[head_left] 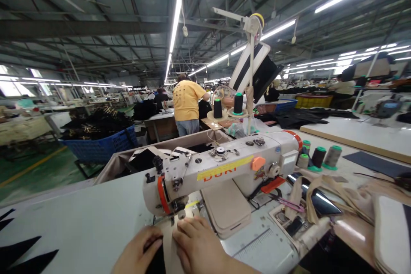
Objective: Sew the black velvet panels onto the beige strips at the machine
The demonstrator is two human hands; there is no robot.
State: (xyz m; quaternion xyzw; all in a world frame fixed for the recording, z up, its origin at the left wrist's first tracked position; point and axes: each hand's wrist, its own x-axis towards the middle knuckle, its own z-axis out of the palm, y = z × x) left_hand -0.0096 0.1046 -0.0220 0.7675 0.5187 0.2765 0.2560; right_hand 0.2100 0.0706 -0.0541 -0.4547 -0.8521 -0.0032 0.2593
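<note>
A white sewing machine (221, 167) stands on the table, its needle end at the left, above my hands. A beige and black fabric piece (167, 244) runs under the needle area toward me. My left hand (139, 248) pinches its black left side between thumb and curled fingers. My right hand (199, 242) lies on the beige part just right of the needle, fingers stretched forward and pressing it down. Both hands are close to the presser foot, which is partly hidden. Behind the right hand, a stack of beige panels (226, 207) rests under the machine arm.
Thread cones (319, 157) stand right of the machine, near a phone (321, 199), pink-handled scissors (290, 204) and beige strips (330, 186). Black pointed pieces (25, 252) lie at left. Behind are a fabric-filled trough (109, 169), a blue crate (99, 145) and a person in yellow (186, 98).
</note>
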